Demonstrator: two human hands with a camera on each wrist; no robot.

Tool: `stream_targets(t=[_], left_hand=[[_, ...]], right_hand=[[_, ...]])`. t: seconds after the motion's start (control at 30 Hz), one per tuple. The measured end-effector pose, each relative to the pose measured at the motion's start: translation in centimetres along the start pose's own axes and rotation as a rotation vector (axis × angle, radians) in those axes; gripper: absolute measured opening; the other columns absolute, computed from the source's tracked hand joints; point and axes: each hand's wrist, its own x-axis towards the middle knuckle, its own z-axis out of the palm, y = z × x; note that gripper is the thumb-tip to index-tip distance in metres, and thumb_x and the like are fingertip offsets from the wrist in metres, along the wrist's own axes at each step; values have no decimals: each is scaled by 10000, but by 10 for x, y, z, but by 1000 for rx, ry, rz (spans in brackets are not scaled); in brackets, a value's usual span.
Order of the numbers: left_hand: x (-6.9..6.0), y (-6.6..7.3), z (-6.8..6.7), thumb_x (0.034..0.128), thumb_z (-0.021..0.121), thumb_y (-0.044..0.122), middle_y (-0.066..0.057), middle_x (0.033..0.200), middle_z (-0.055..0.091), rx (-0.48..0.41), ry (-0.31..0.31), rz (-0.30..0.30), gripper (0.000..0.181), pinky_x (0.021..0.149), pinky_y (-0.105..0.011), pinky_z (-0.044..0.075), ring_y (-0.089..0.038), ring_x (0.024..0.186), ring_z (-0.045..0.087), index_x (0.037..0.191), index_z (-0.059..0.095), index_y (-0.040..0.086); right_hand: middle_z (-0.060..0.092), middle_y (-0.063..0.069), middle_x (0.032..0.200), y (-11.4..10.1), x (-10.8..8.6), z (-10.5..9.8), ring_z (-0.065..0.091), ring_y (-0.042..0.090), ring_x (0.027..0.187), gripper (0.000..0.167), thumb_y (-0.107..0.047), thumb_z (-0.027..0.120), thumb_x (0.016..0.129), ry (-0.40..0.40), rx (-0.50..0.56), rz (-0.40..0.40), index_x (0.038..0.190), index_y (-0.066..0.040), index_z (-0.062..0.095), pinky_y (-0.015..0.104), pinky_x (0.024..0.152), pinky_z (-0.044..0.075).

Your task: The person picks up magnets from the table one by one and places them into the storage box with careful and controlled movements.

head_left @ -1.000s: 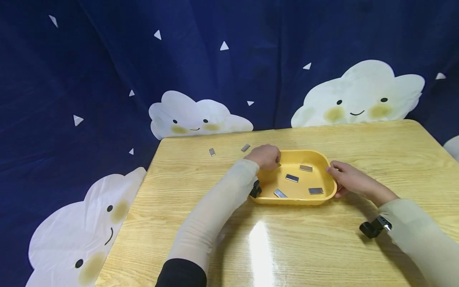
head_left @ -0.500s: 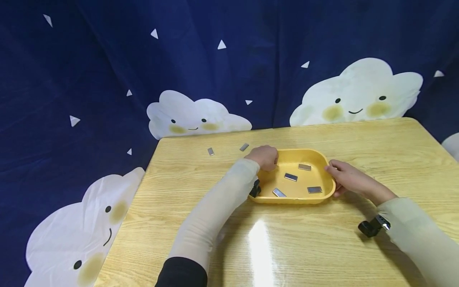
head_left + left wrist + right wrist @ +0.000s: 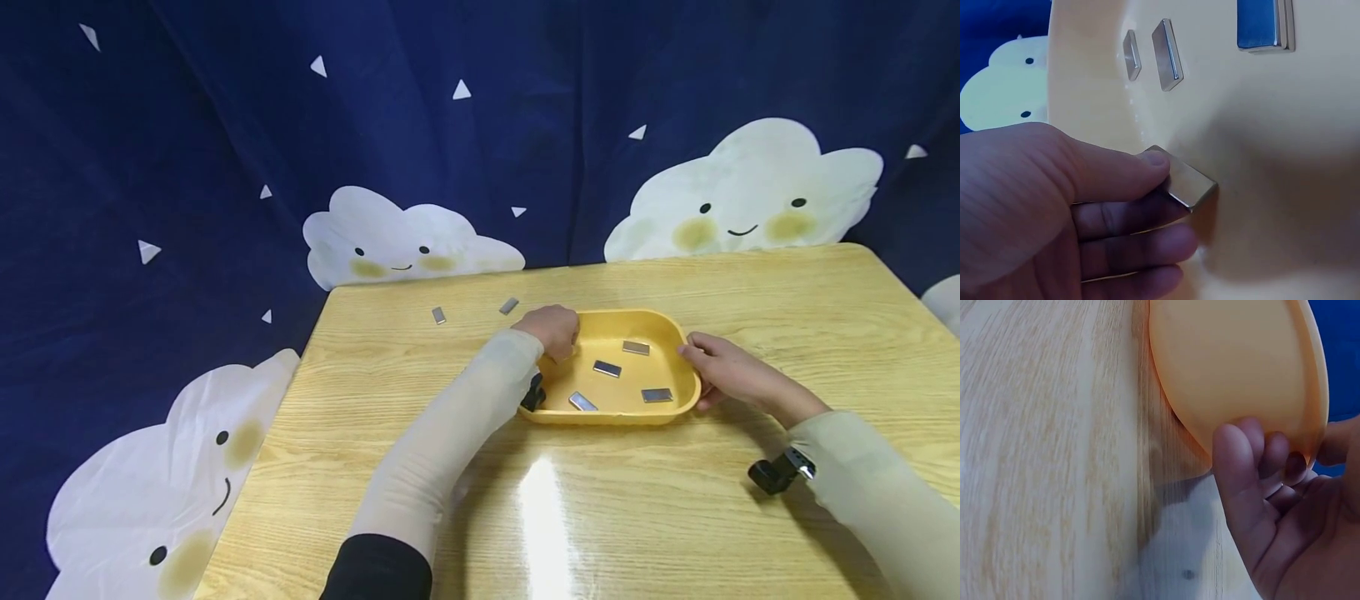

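Observation:
A yellow plastic tray (image 3: 611,418) stands on the wooden table. My left hand (image 3: 549,328) reaches inside its left end. In the left wrist view, the thumb and index finger pinch a shiny silver rectangular block (image 3: 1192,180) low against the tray, while the other fingers stay loosely bent. Head on, that block is hidden behind the hand. At the tray's right end, my right hand (image 3: 723,367) grips the rim, thumb over the edge and fingers against the outer wall. Several similar silver blocks (image 3: 607,368) lie spread over the tray floor.
Two more small silver blocks, one at the left (image 3: 438,316) and one nearer the tray (image 3: 509,306), lie on the table toward its back edge. A dark blue curtain (image 3: 420,133) with white clouds hangs behind the wooden table (image 3: 375,367).
The head view has shifted slightly. Both hands stay at the same ends of the tray, and the blocks in it keep their places; the left hand's fingers have moved only slightly.

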Motion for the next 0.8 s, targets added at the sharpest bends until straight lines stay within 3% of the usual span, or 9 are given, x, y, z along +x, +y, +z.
stream_targets(t=[0.2, 0.6, 0.8], left_hand=[[-3, 1, -1, 929, 624, 143, 46, 731, 507, 25, 13, 5, 264, 549, -224, 365, -112, 664, 464, 688, 524, 187], [5, 2, 1, 900, 558, 67, 43, 586, 350, 54, -24, 24, 368, 507, -228, 290, -114, 575, 325, 576, 431, 189], [8, 5, 1, 932, 522, 36, 19, 631, 476, 32, -73, 44, 334, 481, -197, 339, -98, 530, 429, 623, 480, 155]], right_hand=[[589, 124, 782, 0, 0, 0, 655, 188, 628, 358, -289, 291, 1095, 0, -8, -1, 1047, 51, 391, 371, 578, 591], [594, 116, 775, 2, 1, 0, 655, 198, 631, 368, -311, 292, 1095, 4, -12, 7, 1026, 37, 391, 369, 579, 588], [587, 112, 780, 2, 1, 0, 653, 190, 633, 364, -308, 285, 1096, 2, -7, 10, 1035, 36, 389, 362, 581, 588]])
